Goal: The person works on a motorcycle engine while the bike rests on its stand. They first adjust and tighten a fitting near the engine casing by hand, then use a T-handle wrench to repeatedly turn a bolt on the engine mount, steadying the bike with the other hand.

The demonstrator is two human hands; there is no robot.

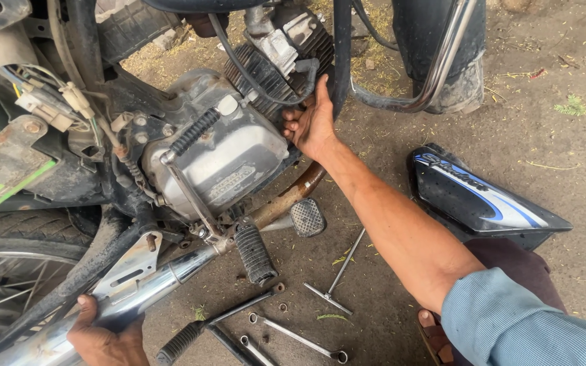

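Right hand (313, 125) presses spread fingers at a motorcycle engine (218, 146). Left hand (103, 339) clasps the exhaust pipe (137, 295). Tools (300, 337) litter the dusty ground (551, 176).

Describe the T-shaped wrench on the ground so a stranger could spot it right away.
Start at the motorcycle engine and drop past the brake pedal to the dirt. The T-handle wrench lies there alone, slanted. Unlike the ring spanners nearby, it has a short crossbar at its lower end.

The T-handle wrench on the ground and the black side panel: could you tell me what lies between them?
In the head view, the person's right forearm crosses above the ground between the T-handle wrench and the black side panel.
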